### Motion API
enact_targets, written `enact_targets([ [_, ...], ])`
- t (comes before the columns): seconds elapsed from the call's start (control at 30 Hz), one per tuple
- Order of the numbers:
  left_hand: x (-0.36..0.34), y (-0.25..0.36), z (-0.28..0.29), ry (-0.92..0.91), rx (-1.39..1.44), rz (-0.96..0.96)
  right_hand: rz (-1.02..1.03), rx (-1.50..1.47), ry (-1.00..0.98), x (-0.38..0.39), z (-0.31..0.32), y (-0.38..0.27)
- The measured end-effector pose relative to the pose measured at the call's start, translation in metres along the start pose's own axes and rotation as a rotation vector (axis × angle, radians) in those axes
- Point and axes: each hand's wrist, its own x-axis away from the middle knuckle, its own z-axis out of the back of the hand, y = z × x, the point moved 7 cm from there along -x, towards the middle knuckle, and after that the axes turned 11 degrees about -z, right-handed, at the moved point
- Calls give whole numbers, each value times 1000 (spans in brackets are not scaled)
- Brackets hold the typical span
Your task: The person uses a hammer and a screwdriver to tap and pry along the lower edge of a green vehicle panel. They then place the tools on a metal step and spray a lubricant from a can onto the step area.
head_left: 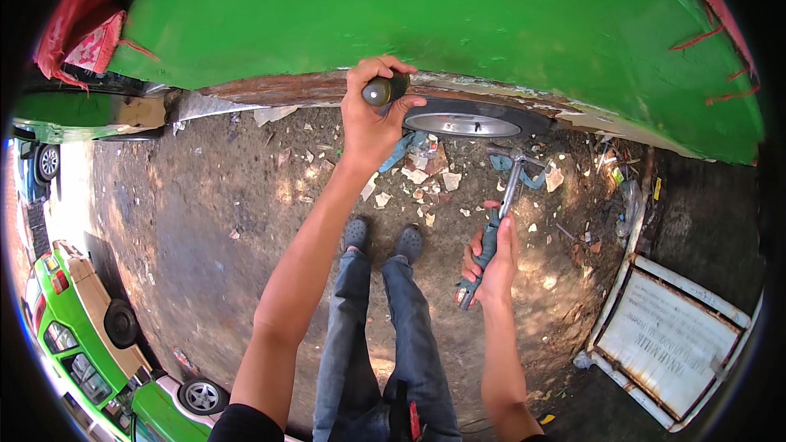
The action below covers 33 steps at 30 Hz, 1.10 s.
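Note:
My left hand (pixel 368 119) is wrapped round a thick dark olive tool handle (pixel 377 92) with a small bright dot on its butt end. Its working end is hidden, so I cannot tell the kind. It is at the lower edge of a green car body panel (pixel 327 16), where brown and whitish layers show above a wheel (pixel 463 124). Lower and to the right, my right hand (pixel 494 258) grips a hammer (pixel 511 188) by its cloth-wrapped handle. The metal shaft slants up to the hammer's head, apart from the panel.
Broken pale flakes (pixel 417 176) and blue cloth scraps litter the dirt ground around the wheel. A white framed sign (pixel 667 336) lies at the right. Green and beige cars (pixel 90 336) stand at the left. Red cloth (pixel 94 37) hangs at the upper left.

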Motion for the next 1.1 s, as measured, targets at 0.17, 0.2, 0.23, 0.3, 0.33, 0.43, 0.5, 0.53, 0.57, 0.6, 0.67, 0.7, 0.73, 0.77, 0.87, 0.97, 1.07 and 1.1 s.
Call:
enact_targets([
  [0.17, 0, -1, -4, -32, 22, 101, 22, -23, -54, -5, -14, -15],
  [0.2, 0, 0, -6, -35, 35, 142, 30, 2, -64, -6, -16, -19],
  [0.23, -2, 1, -7, -39, 48, 184, 37, 26, -74, -7, -19, -22],
  [0.3, -3, 0, -9, -96, 29, 234, 63, 62, -108, -7, -26, -31],
  [0.33, -4, 0, -11, -124, 20, 259, 75, 80, -124, -7, -29, -35],
  [0.43, -11, 5, -15, -185, -93, 234, 184, 161, -162, -5, -36, -53],
  [0.5, -15, -2, -3, -148, -73, 221, 225, 175, -154, -1, -42, -59],
  [0.53, -17, -5, 2, -131, -62, 215, 244, 167, -170, 0, -44, -62],
  [0.57, -20, -7, 3, -119, -17, 229, 264, 157, -180, 0, -45, -64],
  [0.6, -22, -8, 3, -107, 28, 243, 280, 154, -176, 3, -46, -67],
  [0.67, -25, -9, 5, -102, 76, 261, 266, 145, -182, 4, -41, -66],
  [0.7, -25, -9, 6, -108, 79, 266, 258, 142, -184, 6, -40, -65],
  [0.73, -26, -8, 6, -114, 82, 270, 253, 141, -179, 7, -40, -64],
  [0.77, -26, -9, 8, -96, 69, 264, 242, 126, -169, 8, -39, -61],
  [0.87, -26, -10, 11, -61, 48, 256, 223, 93, -125, 13, -35, -52],
  [0.97, -26, -11, 12, -64, 62, 262, 225, 76, -77, 18, -32, -47],
  [1.07, -25, -13, 16, -57, 88, 240, 230, 44, -63, 20, -34, -42],
  [1.1, -24, -15, 17, -57, 105, 228, 232, 35, -55, 19, -34, -39],
])
